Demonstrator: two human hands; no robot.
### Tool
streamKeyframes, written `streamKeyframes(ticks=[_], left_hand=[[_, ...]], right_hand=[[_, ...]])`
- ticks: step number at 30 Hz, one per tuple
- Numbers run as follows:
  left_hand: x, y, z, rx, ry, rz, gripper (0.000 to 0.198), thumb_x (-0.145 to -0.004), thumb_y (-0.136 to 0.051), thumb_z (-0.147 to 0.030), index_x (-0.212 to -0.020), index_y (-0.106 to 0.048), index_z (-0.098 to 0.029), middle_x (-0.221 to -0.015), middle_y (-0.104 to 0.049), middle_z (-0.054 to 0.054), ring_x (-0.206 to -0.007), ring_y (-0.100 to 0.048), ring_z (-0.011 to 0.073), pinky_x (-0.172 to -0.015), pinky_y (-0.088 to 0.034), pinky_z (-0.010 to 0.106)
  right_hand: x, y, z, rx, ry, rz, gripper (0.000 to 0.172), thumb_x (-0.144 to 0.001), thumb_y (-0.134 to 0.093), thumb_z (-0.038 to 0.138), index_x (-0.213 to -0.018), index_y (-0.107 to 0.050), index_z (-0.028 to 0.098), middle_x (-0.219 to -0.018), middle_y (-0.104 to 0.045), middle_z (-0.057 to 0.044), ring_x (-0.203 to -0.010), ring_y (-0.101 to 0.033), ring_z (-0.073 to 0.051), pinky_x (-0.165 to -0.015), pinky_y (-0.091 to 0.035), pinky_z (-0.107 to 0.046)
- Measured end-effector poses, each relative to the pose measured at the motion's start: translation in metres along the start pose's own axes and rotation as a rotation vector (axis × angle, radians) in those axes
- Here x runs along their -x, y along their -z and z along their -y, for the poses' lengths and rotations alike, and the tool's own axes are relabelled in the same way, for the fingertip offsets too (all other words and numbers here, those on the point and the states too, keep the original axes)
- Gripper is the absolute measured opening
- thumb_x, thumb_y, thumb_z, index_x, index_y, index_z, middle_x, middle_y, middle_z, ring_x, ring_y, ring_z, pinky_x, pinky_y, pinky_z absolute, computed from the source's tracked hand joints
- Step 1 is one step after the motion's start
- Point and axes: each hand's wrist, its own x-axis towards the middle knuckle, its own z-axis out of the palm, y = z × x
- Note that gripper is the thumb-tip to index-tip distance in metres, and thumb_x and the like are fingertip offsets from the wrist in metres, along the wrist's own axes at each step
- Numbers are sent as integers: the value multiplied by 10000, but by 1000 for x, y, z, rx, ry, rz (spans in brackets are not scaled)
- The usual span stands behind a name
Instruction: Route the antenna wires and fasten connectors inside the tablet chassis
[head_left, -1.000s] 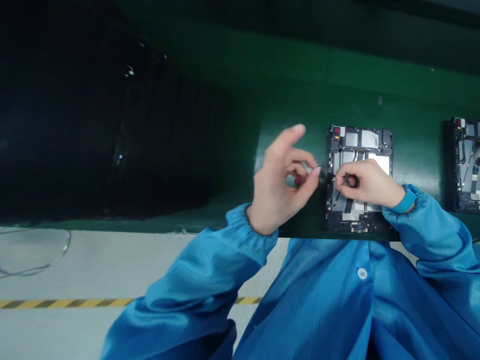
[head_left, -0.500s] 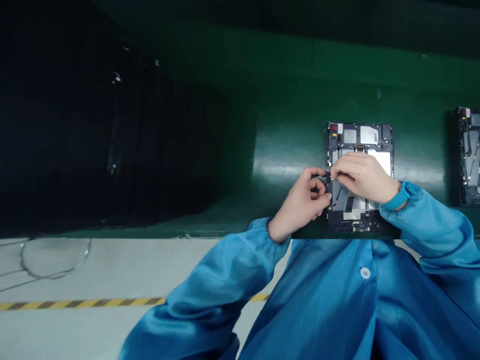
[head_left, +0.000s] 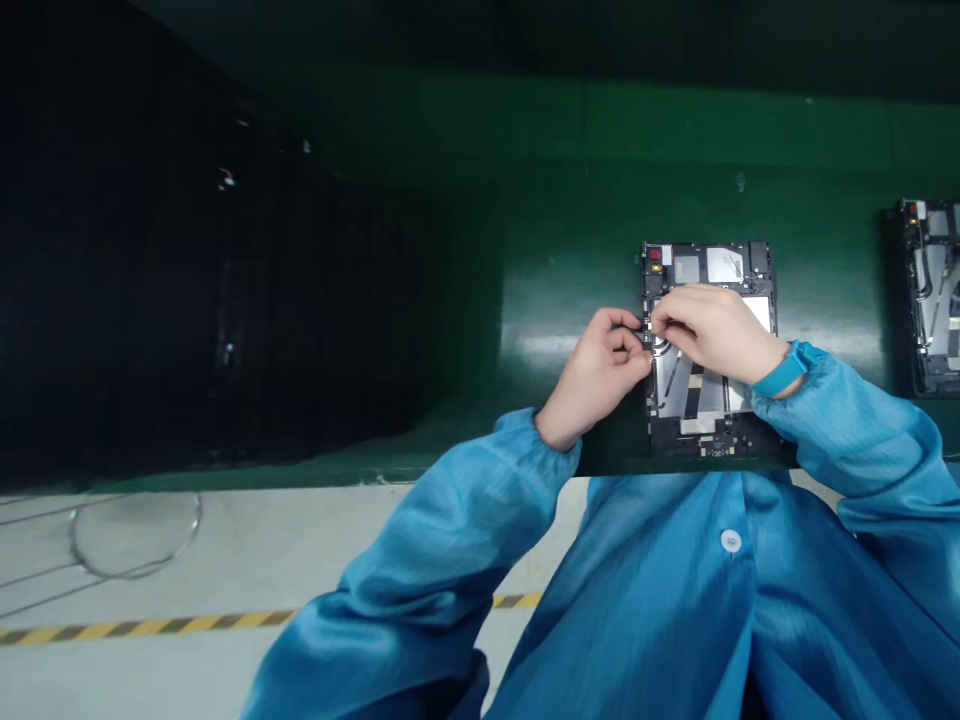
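An opened flat electronic device (head_left: 709, 425), black-framed with silver panels, dark cables and a strip of circuit board, lies on the green table near its front edge. My left hand (head_left: 600, 370) rests at the device's left side, thumb and index finger apart and touching the edge, the other fingers curled. Over the device's left part is my right hand (head_left: 712, 325), thumb and fingertips pinched together close to that edge. What the pinch holds, if anything, is hidden. A thin black cable (head_left: 663, 347) curves just below those fingertips.
A second similar opened device (head_left: 934, 300) lies at the right, cut off by the picture's border. The green table (head_left: 555, 230) ends in a front edge before my body. A dark area fills the left. A wire loop (head_left: 135, 535) shows at lower left above the pale floor.
Both hands have moved a little up along the device's left edge, uncovering the black cable. The view has shifted slightly, and the device lies in about the same place on the table.
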Motion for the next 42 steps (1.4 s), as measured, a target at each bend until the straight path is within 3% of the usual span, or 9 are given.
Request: streamKeyframes(ticks=[10, 25, 33, 42], left_hand=[[-2, 1, -2, 4, -14, 22, 348, -720, -676, -181, -987, -457, -219, -662, -540, -122, -431, -479, 48, -389, -357, 165], [-9, 0, -9, -30, 54, 27, 393, -646, -645, -115, -960, -436, -227, -588, -525, -148, -386, -461, 46, -368, -308, 146], [-26, 7, -12, -111, -71, 68, 303, -709, -660, -224, -893, -420, -226, -552, -502, -146, -377, -453, 42, -382, -322, 151], [-29, 9, -21, -166, 62, 104, 299, -734, -589, -128, -887, -365, -254, -448, -440, -157, -333, -442, 83, -329, -295, 153]], right_hand=[[-2, -1, -1, -56, -28, -17, 225, -873, -520, 32, -857, -653, 214, -871, -685, -32, -839, -604, -187, -770, -425, -288], [-17, 6, -8, -89, -32, -68, 170, -867, -551, 50, -868, -643, 194, -860, -665, -28, -806, -576, -180, -748, -393, -285], [-21, -1, -12, -113, -74, -72, 172, -861, -547, 40, -868, -642, 183, -863, -662, -32, -797, -565, -179, -750, -374, -287], [-24, 1, -9, -113, -98, -9, 148, -908, -546, 95, -910, -651, 198, -917, -679, -38, -836, -571, -198, -757, -364, -306]])
